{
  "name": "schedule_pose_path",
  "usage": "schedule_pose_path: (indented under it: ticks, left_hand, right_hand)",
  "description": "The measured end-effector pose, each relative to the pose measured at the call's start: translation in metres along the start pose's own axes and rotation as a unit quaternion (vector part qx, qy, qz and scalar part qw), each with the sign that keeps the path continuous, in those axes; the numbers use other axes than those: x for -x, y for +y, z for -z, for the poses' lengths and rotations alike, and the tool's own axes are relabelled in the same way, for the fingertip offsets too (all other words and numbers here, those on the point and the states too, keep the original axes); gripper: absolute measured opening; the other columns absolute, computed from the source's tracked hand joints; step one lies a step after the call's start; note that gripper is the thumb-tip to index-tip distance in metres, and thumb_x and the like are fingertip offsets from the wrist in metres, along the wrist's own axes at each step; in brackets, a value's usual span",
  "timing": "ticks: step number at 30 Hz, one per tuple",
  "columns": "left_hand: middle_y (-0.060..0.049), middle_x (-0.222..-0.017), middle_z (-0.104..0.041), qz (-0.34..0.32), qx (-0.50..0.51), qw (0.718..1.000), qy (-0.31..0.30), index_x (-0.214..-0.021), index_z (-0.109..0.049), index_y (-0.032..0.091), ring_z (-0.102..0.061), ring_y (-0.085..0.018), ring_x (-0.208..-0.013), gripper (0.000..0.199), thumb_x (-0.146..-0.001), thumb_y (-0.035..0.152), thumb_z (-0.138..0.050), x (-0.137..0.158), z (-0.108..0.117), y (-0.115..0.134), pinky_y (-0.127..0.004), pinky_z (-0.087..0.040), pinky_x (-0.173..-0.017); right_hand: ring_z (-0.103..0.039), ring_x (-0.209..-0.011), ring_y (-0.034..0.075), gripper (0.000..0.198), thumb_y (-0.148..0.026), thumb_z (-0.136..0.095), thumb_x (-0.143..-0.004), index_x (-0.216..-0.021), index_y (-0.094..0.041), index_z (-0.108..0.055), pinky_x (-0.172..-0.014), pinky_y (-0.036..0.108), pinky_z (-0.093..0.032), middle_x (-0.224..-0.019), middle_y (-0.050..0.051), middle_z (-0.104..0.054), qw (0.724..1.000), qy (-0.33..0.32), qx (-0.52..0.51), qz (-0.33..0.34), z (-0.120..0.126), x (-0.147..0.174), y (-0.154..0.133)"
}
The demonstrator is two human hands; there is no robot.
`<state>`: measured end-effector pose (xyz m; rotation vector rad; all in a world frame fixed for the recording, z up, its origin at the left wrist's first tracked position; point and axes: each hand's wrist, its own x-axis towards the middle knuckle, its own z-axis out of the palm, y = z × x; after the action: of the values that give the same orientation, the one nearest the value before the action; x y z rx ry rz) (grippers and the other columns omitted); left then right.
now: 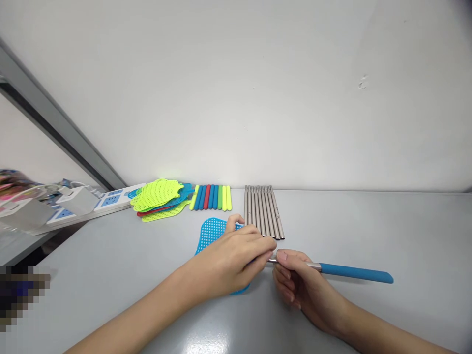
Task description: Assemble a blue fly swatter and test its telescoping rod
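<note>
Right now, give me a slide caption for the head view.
Left grip on a blue mesh paddle, right grip on a blue-handled metal rod, metal tubes lying behind.

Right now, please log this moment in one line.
left hand: on blue mesh paddle; right hand: holds metal rod, blue grip; behind: metal tubes

- Bright, even light filled the scene, seemingly from above.
- The wall (258, 98) dimmed towards its upper right corner.
- White glare sat towards the worktop's (387, 236) front edge.
- Soft shadows lay under the right hand (309, 290) and handle (356, 273).
- The tubes (263, 211) looked fairly sharp.
- Past the worktop's left edge, plugs (79, 199) looked stretched, bags (16, 184) blurred.
- Coarse pixels masked a dark patch (22, 295) there.
</note>
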<state>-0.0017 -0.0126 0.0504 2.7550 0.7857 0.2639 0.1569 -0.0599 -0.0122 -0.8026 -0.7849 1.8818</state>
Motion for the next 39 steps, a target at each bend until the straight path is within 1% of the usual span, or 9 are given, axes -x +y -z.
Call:
schedule_pose_path:
  ticks: [2, 6, 10, 13, 25, 30, 35, 37, 39]
  left_hand:
    - [0.002, -0.077, -0.054, 0.004, 0.015, 1.000, 0.010, -0.090, -0.047, 0.020, -0.047, -0.012, -0.074, 0.012, -0.087, 0.024, -0.037, 0.0006, 0.0001, 0.0006, -0.036, -0.017, -0.090]
    - [0.001, -0.081, -0.055, 0.009, 0.022, 1.000, 0.012, -0.091, -0.046, 0.020, -0.047, -0.013, -0.075, 0.012, -0.084, 0.029, -0.044, 0.0012, -0.0009, 0.0003, -0.036, -0.017, -0.089]
    - [0.002, -0.072, -0.053, -0.012, 0.005, 1.000, 0.005, -0.085, -0.050, 0.020, -0.046, -0.013, -0.075, 0.012, -0.085, 0.029, -0.042, 0.0009, -0.0025, -0.0014, -0.036, -0.017, -0.090]
    - [0.002, -0.068, -0.052, -0.026, -0.008, 1.000, 0.008, -0.080, -0.051, 0.019, -0.045, -0.013, -0.074, 0.015, -0.086, 0.027, -0.040, 0.0002, -0.0023, -0.0014, -0.035, -0.019, -0.087]
    - [0.003, -0.068, -0.051, -0.028, -0.002, 0.999, 0.029, -0.080, -0.053, 0.019, -0.045, -0.012, -0.072, 0.013, -0.085, 0.024, -0.042, -0.0006, -0.0015, -0.0003, -0.033, -0.021, -0.084]
    - [0.003, -0.067, -0.051, -0.022, -0.008, 1.000, 0.020, -0.079, -0.053, 0.019, -0.045, -0.012, -0.072, 0.013, -0.084, 0.025, -0.043, -0.0007, -0.0010, -0.0003, -0.034, -0.019, -0.086]
    - [0.002, -0.069, -0.053, -0.018, 0.003, 1.000, 0.022, -0.080, -0.053, 0.019, -0.046, -0.012, -0.072, 0.012, -0.084, 0.025, -0.043, -0.0003, 0.0007, 0.0006, -0.035, -0.021, -0.086]
    - [0.002, -0.071, -0.053, -0.019, 0.004, 1.000, 0.020, -0.080, -0.053, 0.020, -0.046, -0.013, -0.074, 0.011, -0.083, 0.025, -0.044, 0.0006, 0.0032, 0.0007, -0.036, -0.020, -0.087]
    - [0.000, -0.078, -0.053, -0.018, -0.003, 1.000, 0.018, -0.081, -0.054, 0.020, -0.046, -0.014, -0.078, 0.010, -0.080, 0.027, -0.048, 0.0021, 0.0073, 0.0005, -0.038, -0.018, -0.089]
  right_hand:
    - [-0.033, -0.040, 0.007, 0.030, -0.030, -0.045, -0.080, -0.055, -0.017, -0.036, -0.035, 0.018, -0.019, -0.048, -0.005, -0.030, 1.000, -0.001, -0.001, 0.001, 0.0005, 0.0000, -0.0002]
    - [-0.033, -0.040, 0.006, 0.030, -0.031, -0.046, -0.080, -0.055, -0.017, -0.036, -0.035, 0.018, -0.019, -0.047, -0.006, -0.031, 1.000, 0.004, -0.003, -0.008, 0.0008, 0.0002, -0.0002]
    - [-0.033, -0.040, 0.007, 0.030, -0.032, -0.046, -0.079, -0.054, -0.017, -0.036, -0.035, 0.018, -0.019, -0.047, -0.006, -0.031, 1.000, 0.006, 0.002, -0.009, 0.0000, 0.0001, -0.0004]
    - [-0.033, -0.040, 0.007, 0.031, -0.033, -0.046, -0.079, -0.054, -0.017, -0.036, -0.035, 0.018, -0.019, -0.047, -0.006, -0.031, 1.000, 0.007, 0.008, -0.013, -0.0007, -0.0005, -0.0012]
    - [-0.034, -0.039, 0.007, 0.032, -0.036, -0.046, -0.079, -0.055, -0.017, -0.037, -0.035, 0.018, -0.020, -0.048, -0.005, -0.032, 1.000, 0.009, 0.016, -0.013, -0.0012, -0.0015, -0.0013]
    - [-0.034, -0.039, 0.007, 0.031, -0.036, -0.046, -0.079, -0.055, -0.017, -0.038, -0.035, 0.017, -0.020, -0.048, -0.005, -0.032, 1.000, 0.005, 0.019, -0.011, -0.0009, -0.0012, -0.0004]
    - [-0.034, -0.039, 0.007, 0.032, -0.035, -0.045, -0.080, -0.055, -0.017, -0.038, -0.035, 0.017, -0.020, -0.048, -0.005, -0.032, 1.000, 0.001, 0.020, -0.012, -0.0013, -0.0007, -0.0012]
    - [-0.034, -0.039, 0.006, 0.032, -0.037, -0.046, -0.079, -0.055, -0.017, -0.038, -0.035, 0.017, -0.019, -0.048, -0.005, -0.032, 1.000, 0.000, 0.023, -0.011, -0.0015, -0.0006, -0.0015]
    - [-0.034, -0.039, 0.006, 0.033, -0.038, -0.046, -0.079, -0.055, -0.017, -0.038, -0.035, 0.017, -0.019, -0.048, -0.006, -0.032, 1.000, 0.002, 0.024, -0.010, -0.0016, -0.0006, -0.0016]
